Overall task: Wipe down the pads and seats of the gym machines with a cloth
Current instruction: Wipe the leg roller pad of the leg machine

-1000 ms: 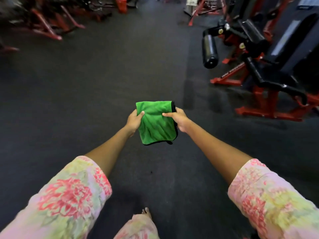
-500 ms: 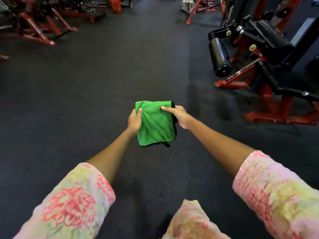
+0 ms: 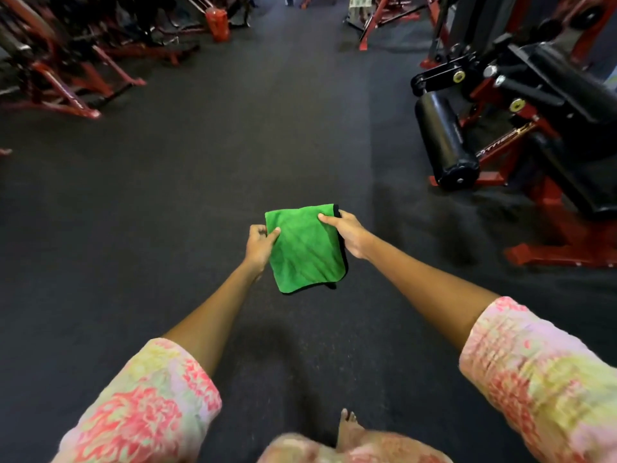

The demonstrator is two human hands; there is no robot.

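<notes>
Here a folded green cloth (image 3: 305,247) with a thin black edge is held out in front of the person, above the dark floor (image 3: 167,195) and touching none of the machines. The left hand (image 3: 260,245) grips the cloth's left side, its thumb laid across the top face and the other fingers curled under the edge. The right hand (image 3: 347,233) pinches the upper right corner, thumb on top and the fingers tucked beneath where they cannot be seen clearly. The cloth hangs slightly from these two holds, its lower edge drooping toward the person. Both forearms are bare below loose sleeves printed with pink and yellow flowers (image 3: 150,406). A bare foot (image 3: 347,426) shows at the bottom edge. To the right, well apart from the cloth, stands a red-framed gym machine (image 3: 551,135) with a black roller pad (image 3: 444,142) and a black padded seat (image 3: 574,91). More red-framed equipment (image 3: 66,78) lines the far left.
</notes>
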